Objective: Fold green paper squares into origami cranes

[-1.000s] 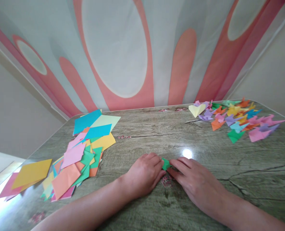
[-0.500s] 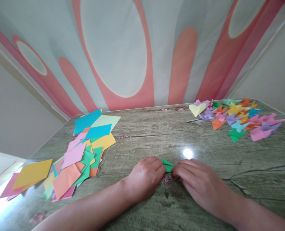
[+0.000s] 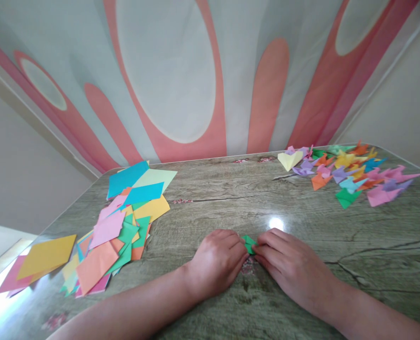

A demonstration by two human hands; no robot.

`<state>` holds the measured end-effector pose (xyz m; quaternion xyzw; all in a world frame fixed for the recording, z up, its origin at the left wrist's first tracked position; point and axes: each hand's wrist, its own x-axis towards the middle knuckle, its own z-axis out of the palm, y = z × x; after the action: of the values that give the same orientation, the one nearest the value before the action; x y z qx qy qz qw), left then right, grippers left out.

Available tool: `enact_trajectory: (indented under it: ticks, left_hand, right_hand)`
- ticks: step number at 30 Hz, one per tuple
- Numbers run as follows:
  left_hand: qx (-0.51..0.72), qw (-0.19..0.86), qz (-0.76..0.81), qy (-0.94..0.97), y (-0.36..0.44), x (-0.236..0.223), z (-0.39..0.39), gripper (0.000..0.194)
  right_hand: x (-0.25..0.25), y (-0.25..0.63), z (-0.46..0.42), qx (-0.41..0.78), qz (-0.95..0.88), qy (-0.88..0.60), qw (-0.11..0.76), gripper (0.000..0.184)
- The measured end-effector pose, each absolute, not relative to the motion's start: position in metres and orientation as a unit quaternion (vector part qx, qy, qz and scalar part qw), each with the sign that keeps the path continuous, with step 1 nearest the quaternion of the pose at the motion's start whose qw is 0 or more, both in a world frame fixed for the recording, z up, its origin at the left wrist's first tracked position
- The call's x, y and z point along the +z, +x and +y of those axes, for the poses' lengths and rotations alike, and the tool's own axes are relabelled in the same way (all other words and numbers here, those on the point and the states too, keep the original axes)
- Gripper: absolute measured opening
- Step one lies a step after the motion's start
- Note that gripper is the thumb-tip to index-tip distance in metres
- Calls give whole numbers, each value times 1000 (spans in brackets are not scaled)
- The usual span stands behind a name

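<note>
A small folded green paper [image 3: 248,243] lies on the wood-grain table [image 3: 213,208] between my two hands, mostly covered by them. My left hand [image 3: 217,261] rests knuckles-up with its fingertips curled onto the paper's left side. My right hand [image 3: 291,267] meets it from the right, its fingers pinched on the paper's other edge. Both hands press low against the tabletop near the front middle.
A loose heap of flat coloured paper squares [image 3: 124,222] covers the table's left side, with a yellow sheet [image 3: 47,255] near the left edge. Several folded paper figures [image 3: 351,177] lie at the far right. A pink-and-white patterned curtain [image 3: 195,75] hangs behind.
The hands have shifted slightly and closed tighter on the green paper, so less of it shows than before. The piles have not moved.
</note>
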<state>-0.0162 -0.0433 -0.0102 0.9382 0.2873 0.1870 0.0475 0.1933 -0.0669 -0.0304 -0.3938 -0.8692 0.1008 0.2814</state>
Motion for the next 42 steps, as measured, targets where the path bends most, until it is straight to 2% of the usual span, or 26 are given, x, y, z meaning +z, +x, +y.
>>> enact_trajectory:
  ticks: [7, 13, 23, 30, 42]
  left_hand:
    - [223, 143, 362, 894, -14, -10, -40, 12]
    - [213, 190, 392, 875, -14, -11, -39, 7]
    - [154, 178, 450, 862, -10, -4, -38, 16]
    - [133, 166, 462, 861, -5, 0, -39, 21]
    - [132, 161, 487, 848, -1, -1, -37, 15]
  right_hand:
    - [-34, 197, -61, 182, -820, -437, 321, 12]
    - [-32, 198, -58, 196, -803, -473, 306, 11]
    - [-33, 194, -55, 184, -794, -521, 254, 13]
    - [-27, 193, -55, 180, -793, -526, 248, 14]
    - [-26, 193, -54, 179, -790, -534, 242, 14]
